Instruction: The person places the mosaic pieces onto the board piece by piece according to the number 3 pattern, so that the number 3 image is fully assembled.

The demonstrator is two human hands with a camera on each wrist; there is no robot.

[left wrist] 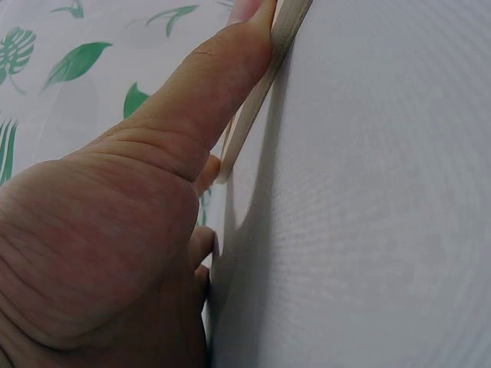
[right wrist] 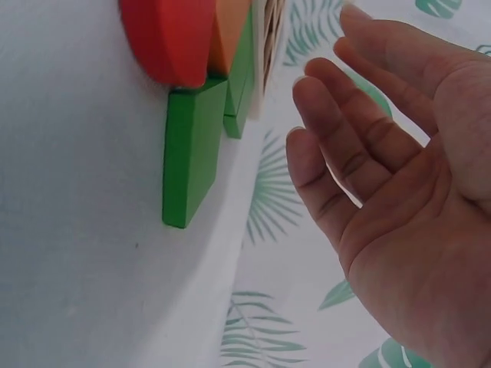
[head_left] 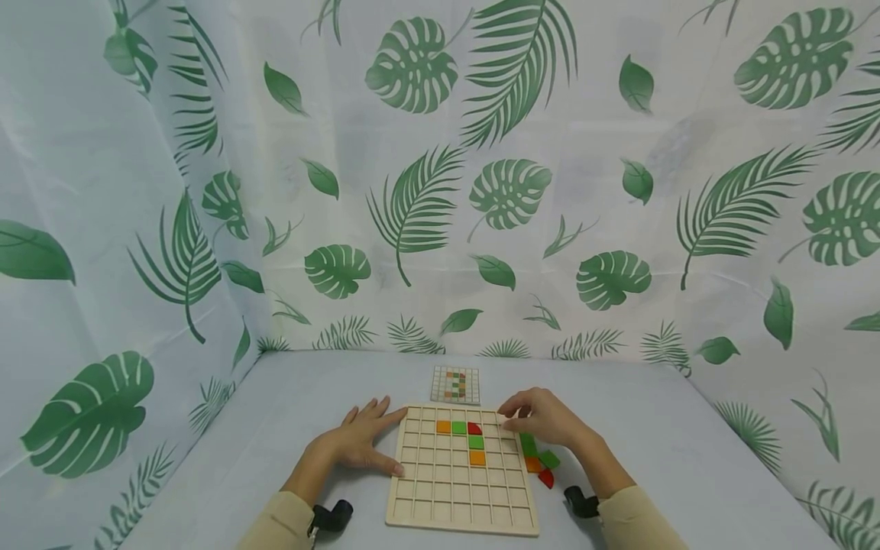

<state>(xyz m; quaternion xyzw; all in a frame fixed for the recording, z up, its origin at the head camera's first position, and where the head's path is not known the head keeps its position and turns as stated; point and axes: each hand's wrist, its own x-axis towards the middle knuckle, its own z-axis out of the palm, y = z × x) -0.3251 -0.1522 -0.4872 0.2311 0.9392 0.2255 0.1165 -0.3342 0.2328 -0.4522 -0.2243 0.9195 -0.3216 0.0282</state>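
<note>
A wooden grid board (head_left: 462, 500) holds an orange square (head_left: 443, 427), a green square (head_left: 459, 428) and a red rounded piece (head_left: 474, 428) in one row, with another green square (head_left: 476, 442) and orange square (head_left: 477, 458) below the red one. My left hand (head_left: 357, 441) lies spread at the board's left edge; its thumb (left wrist: 207, 92) touches the rim (left wrist: 265, 84). Over the board's upper right corner is my right hand (head_left: 546, 416), fingers loosely bent. The right wrist view shows that hand (right wrist: 406, 161) with no piece visible in it.
Beside the board's right edge lie loose pieces: green ones (head_left: 549, 459), an orange one (head_left: 533, 464) and a red one (head_left: 546, 478). A small card (head_left: 436, 391) with a coloured grid pattern lies behind the board. Leaf-printed cloth (head_left: 426, 305) hangs at the back and left.
</note>
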